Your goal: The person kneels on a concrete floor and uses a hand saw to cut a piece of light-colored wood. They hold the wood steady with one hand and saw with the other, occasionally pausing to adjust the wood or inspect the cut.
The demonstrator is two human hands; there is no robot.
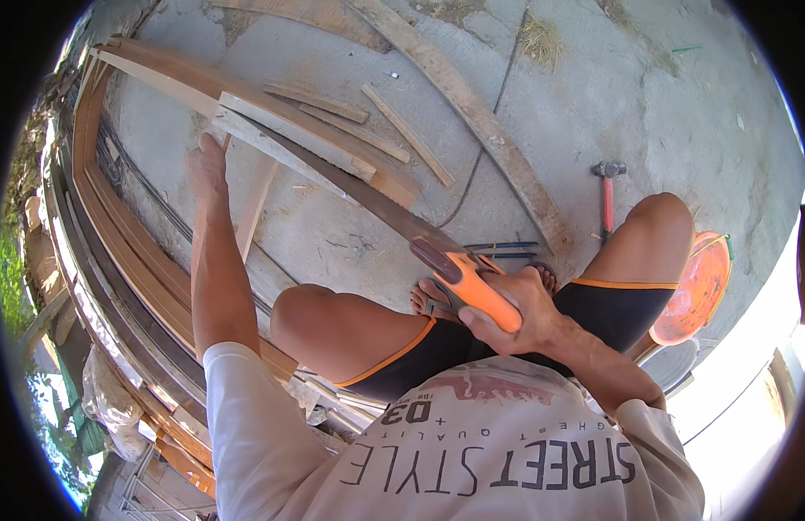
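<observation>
My right hand [526,306] is closed around the orange handle of a handsaw [367,193]. Its long blade reaches away to the upper left, lying over or alongside a wooden beam [163,74] and light boards; whether the teeth touch wood, I cannot tell. My left arm stretches forward, and the left hand [208,165] is closed near the blade's far end, beside the beam. A thin brownish sliver shows at its fingers, too small to name. The beam joins a longer wooden frame [115,226] curving down the left side.
Loose wood strips [408,135] and a long weathered plank [472,113] lie on the concrete. A red-handled hammer [607,195] rests right of the plank. Dark metal bars [506,250] lie by my feet. An orange basin [702,286] stands by my right knee.
</observation>
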